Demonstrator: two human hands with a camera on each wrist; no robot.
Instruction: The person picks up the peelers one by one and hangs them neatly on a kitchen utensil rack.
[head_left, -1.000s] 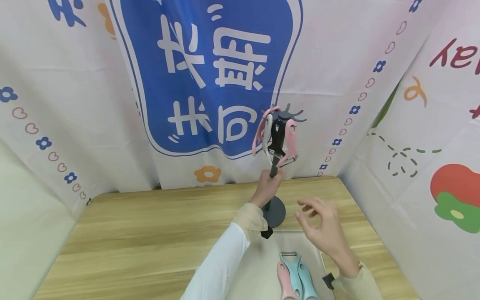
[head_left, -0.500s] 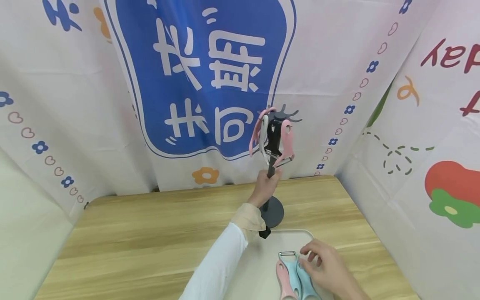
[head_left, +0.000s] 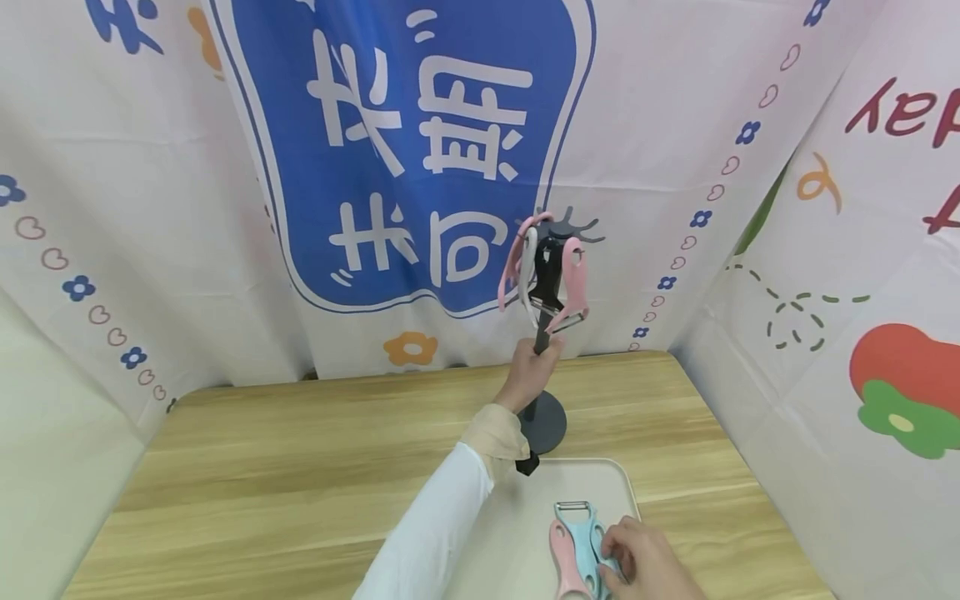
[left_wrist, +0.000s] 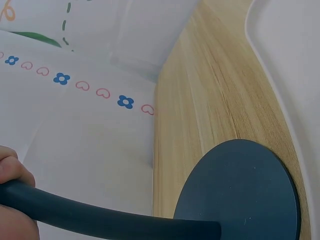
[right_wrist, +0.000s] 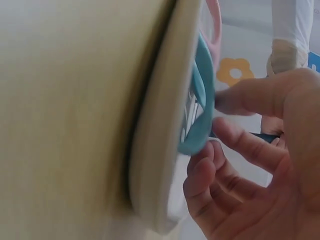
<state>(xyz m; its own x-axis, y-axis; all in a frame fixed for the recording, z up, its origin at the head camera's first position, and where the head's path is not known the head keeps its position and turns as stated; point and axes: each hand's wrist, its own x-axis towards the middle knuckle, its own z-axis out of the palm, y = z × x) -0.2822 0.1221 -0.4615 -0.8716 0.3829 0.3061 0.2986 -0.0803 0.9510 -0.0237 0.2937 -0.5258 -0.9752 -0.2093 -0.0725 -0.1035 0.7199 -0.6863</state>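
A dark stand with a round base (left_wrist: 240,185) holds several hanging peelers: a pink peeler (head_left: 576,279), a black peeler (head_left: 549,267), a white peeler (head_left: 527,262) and another pink one. My left hand (head_left: 528,371) grips the stand's pole (left_wrist: 100,215) below them. On the tray lie a pink peeler (head_left: 564,554) and two light blue peelers, one in the middle (head_left: 581,537) and one at the right (right_wrist: 200,115). My right hand (head_left: 645,562) is at the right light blue peeler, thumb and bent fingertips against its handle; I cannot tell whether they pinch it.
The pale tray (head_left: 498,533) stands on the wooden table (head_left: 300,475), just in front of the stand's base. Printed curtains hang behind the table (head_left: 637,100) and along its right side (head_left: 787,400).
My right hand has come down and toward me from beside the stand to the right light blue peeler. My left hand has kept its grip on the pole.
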